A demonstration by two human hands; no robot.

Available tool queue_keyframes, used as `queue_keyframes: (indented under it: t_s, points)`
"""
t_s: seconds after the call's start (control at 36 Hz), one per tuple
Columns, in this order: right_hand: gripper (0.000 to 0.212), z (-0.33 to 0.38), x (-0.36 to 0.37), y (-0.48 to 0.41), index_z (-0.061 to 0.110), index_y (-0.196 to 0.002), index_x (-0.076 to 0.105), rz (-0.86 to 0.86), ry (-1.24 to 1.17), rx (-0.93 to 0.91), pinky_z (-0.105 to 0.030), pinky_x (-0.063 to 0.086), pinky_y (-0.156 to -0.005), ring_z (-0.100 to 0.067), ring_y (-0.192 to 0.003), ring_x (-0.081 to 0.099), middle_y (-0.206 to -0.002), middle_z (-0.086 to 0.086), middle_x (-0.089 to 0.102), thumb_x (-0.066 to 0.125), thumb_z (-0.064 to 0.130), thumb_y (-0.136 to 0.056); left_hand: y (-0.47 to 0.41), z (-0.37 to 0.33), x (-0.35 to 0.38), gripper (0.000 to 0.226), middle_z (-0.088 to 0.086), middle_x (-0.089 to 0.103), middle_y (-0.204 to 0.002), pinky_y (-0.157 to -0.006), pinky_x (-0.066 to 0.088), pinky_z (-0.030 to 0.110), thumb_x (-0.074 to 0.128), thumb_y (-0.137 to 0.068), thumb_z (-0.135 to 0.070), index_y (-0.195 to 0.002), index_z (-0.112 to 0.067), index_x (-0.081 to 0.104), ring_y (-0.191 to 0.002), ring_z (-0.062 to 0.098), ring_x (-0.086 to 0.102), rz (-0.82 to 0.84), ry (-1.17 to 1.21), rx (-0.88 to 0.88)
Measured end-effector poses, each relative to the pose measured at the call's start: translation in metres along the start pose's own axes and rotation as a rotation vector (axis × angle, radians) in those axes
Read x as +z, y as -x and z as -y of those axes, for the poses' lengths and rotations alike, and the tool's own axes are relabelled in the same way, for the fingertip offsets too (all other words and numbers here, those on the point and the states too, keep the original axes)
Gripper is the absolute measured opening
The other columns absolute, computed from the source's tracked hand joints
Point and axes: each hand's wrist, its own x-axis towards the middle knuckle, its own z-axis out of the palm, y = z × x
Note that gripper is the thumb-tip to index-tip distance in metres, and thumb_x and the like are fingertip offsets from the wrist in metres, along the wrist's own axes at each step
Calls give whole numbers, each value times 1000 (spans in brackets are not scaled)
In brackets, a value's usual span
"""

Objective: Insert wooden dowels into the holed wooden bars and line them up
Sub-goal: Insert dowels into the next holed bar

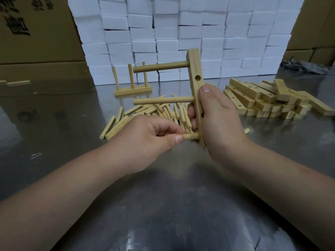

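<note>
At centre, the right hand [219, 116] clasps a pale holed wooden bar [194, 69]; the left hand [145, 136] pinches a round wooden dowel [191, 136], best pushed square.

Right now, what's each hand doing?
Left hand: pinches the lowest dowel in the bar.
Right hand: grips the bar.

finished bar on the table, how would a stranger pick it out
Start at the wall of white boxes behind the steel table. Just before its foot, left of centre, stands the finished bar. Unlike the bars piled at right, it carries three upright dowels.
</note>
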Motion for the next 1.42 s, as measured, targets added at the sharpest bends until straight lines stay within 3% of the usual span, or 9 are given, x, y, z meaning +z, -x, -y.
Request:
queue_keyframes:
  t_s: [0.25, 0.44, 0.53, 0.69, 0.92, 1.03, 1.11, 1.25, 1.42]
  points:
    - [26, 1, 1, 2, 26, -67, 47, -2, -4, -53, -26, 36, -52, -8, -51, 41, -57, 9, 49, 33, 40, -84, -1, -1, 0, 12, -3, 43, -43, -36, 25, 13, 59, -71, -19, -72, -10, 65, -35, 5, 28, 149, 371, -186]
    - [26, -3, 2, 0, 29, -67, 46, -32, 7, -42, -22, 35, -50, -7, -51, 42, -59, 9, 50, 34, 38, -88, -3, 2, 1, 14, -2, 48, -45, -35, 28, 15, 62, -61, -31, -61, -20, 71, -34, 6, 31, 156, 356, -233]
    - [28, -6, 4, -1, 29, -74, 48, -74, 8, -18, -25, 36, -54, -9, -54, 45, -63, 7, 53, 34, 30, -98, -7, 4, -4, 37, 2, 62, -54, -36, 34, 16, 60, -59, -43, -76, -13, 70, -35, 8, 42, 140, 366, -250]
    - [24, 1, -5, -13, 22, -86, 49, -197, -167, 132, -26, 46, -50, -7, -45, 52, -56, 10, 61, 33, 29, -101, -10, 3, -31, 69, 12, 70, -80, -42, 48, 20, 41, -72, -62, -101, -5, 67, -49, 15, 59, 202, 837, -281]
    - [21, 2, 4, -13, 8, -85, 50, -81, -503, 259, -33, 57, -60, -16, -56, 65, -61, 3, 65, 40, 19, -100, -6, 4, -8, 48, 2, 70, -82, -44, 45, 22, 61, -60, -48, -95, -16, 67, -53, 12, 57, 15, 397, -229]
    - [15, 1, 4, -13, 8, -88, 49, -50, -563, 253, -31, 57, -60, -17, -58, 67, -63, 2, 65, 42, 16, -99, -7, 6, -6, 10, -7, 69, -69, -44, 44, 19, 63, -79, -27, -82, -18, 68, -49, 7, 54, -104, 226, -207]
    - [11, -2, 4, -14, 8, -91, 49, -25, -562, 261, -34, 58, -69, -18, -67, 70, -74, -4, 63, 44, 15, -98, -9, 8, -7, 9, -9, 66, -62, -46, 44, 19, 62, -82, -22, -79, -15, 67, -48, 5, 53, -194, 192, -199]
    - [10, -10, 1, -14, 15, -98, 53, 6, -235, 217, -25, 57, -69, -13, -73, 69, -91, -3, 65, 49, 24, -96, -12, 15, -10, 9, -10, 60, -57, -53, 44, 21, 65, -81, -26, -72, -23, 67, -49, 1, 52, -284, 87, -204]
    - [27, -18, -1, -12, 15, -77, 57, -40, 182, 219, -20, 43, -45, 2, -40, 50, -58, 9, 59, 49, 35, -94, -16, 22, -20, 3, -11, 58, -62, -50, 39, 18, 66, -81, -32, -82, -30, 68, -55, 2, 52, -339, -157, -187]
